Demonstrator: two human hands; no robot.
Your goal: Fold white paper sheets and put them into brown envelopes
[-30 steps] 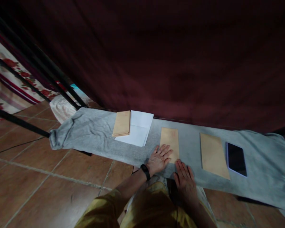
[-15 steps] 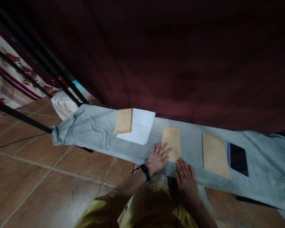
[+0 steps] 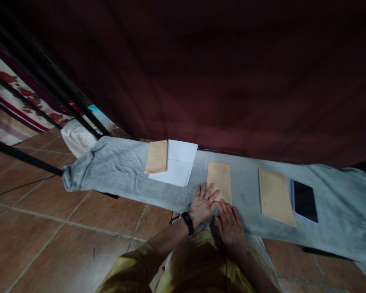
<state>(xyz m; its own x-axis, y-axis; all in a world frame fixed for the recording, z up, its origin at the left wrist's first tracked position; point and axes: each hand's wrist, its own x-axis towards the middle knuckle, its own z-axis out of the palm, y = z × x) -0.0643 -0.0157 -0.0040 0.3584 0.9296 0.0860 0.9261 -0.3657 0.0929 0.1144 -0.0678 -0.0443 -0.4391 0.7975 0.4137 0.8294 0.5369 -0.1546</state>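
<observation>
A brown paper envelope lies flat on the grey cloth in front of me. My left hand, with a dark band on its wrist, rests palm down with fingers spread over the envelope's lower left edge. At the near end of the envelope lies my right hand, fingers stretched out and fingertips touching its lower edge. The two hands are close beside each other. Off to the right is another brown envelope, lying flat and apart from both hands.
A stack of brown envelopes partly covers white paper sheets on the left. At right lies a phone with a dark screen. Grey cloth covers the narrow bench. Behind it hangs a dark red curtain; black metal bars stand left.
My right hand has slid left along the envelope's near edge, closer to my left hand. My left hand stays on the envelope. The view has shifted slightly.
</observation>
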